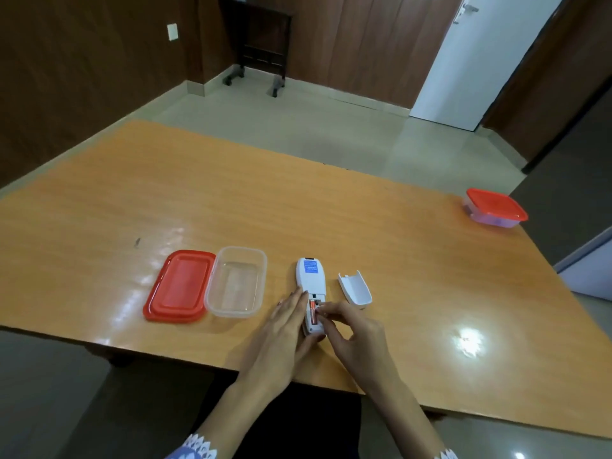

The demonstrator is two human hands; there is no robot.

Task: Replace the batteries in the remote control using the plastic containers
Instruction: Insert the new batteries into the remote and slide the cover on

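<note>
While the left hand (pixel 287 321) clasps the remote (pixel 311 286) – right hand (pixel 352 329) fingertips pinch a battery (pixel 313 313)

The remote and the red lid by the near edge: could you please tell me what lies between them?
In the head view, the open clear container sits between the red lid and the remote, empty.

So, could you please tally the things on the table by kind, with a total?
Clear plastic containers: 2, one open and empty, one closed at the far right corner
Red lids: 2, one loose on the table, one on the far container
Remote control: 1
Battery cover: 1
Visible batteries: 1
Total: 7
</note>
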